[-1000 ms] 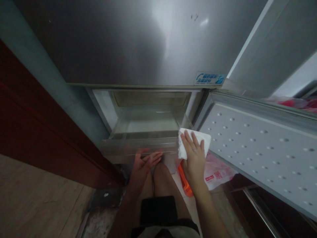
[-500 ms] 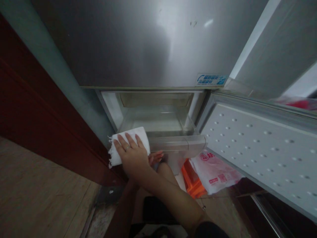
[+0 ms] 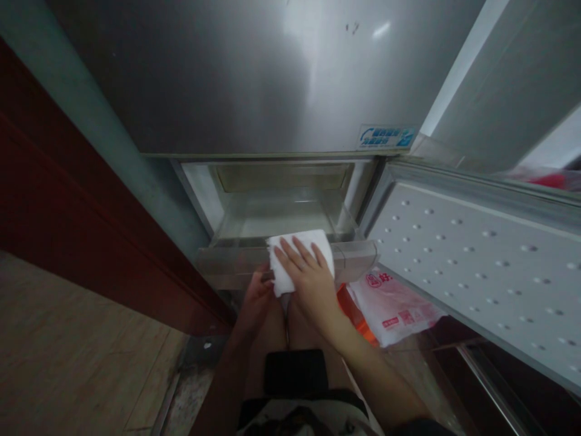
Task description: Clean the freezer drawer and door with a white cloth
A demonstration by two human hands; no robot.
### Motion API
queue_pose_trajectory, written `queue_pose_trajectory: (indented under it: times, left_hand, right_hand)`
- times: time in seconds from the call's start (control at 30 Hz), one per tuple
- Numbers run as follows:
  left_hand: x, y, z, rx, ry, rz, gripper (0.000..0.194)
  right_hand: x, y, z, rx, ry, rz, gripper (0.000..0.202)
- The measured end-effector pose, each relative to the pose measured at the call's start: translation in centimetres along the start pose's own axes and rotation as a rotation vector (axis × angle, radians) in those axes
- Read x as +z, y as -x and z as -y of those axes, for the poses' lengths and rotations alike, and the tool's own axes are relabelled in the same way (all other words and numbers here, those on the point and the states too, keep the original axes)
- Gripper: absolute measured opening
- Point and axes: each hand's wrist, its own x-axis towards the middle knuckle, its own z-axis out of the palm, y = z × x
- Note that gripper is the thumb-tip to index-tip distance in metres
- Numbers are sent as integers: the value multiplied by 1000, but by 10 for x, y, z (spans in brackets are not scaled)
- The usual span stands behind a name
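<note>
A folded white cloth [image 3: 324, 242] with a frayed edge lies against the front of a clear plastic freezer drawer [image 3: 222, 261]. My right hand [image 3: 311, 281] holds the cloth there, its fingers spread flat over it. Just left of the cloth, my left hand [image 3: 258, 293] has its fingers curled at the drawer's front; part of them is hidden. The drawer is pulled partway out of the fridge's lower compartment, and its visible inside holds nothing.
The freezer door [image 3: 472, 260] stands open on the right. Below it are a white plastic bag [image 3: 394, 309] with red print and an orange container [image 3: 358, 315]. A dark red panel [image 3: 91, 206] rises at left. A black phone-like object [image 3: 296, 372] rests on my lap.
My right hand has moved the cloth rightward along the drawer front, from its left end to the middle. My left hand has shifted left and now shows beside the cloth.
</note>
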Motion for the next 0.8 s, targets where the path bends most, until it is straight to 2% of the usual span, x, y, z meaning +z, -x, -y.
queue_pose_trajectory:
  times: [0.1, 0.2, 0.3, 0.4, 0.5, 0.63, 0.8]
  left_hand:
    - [-13, 7, -6, -93, 150, 80, 47]
    - [-15, 9, -9, -103, 196, 82, 45]
    - [-12, 8, -8, -96, 208, 90, 46]
    - [-10, 8, -8, -99, 213, 99, 47]
    - [-12, 8, -8, -93, 207, 98, 48]
    - [-14, 9, -3, -88, 168, 82, 51]
    - [-6, 3, 12, 11, -79, -155, 54]
  right_hand:
    - [-15, 28, -36, 144, 53, -71, 68]
    - [-18, 45, -61, 276, 79, -173, 76]
    - [-13, 51, -76, 358, 71, -275, 74]
    - [-9, 49, -78, 391, 71, -349, 70]
    - [-8, 43, -65, 393, 93, -320, 69]
    - [-1, 23, -24, 281, 68, -199, 65]
    - [24, -17, 41, 55, -24, -68, 49]
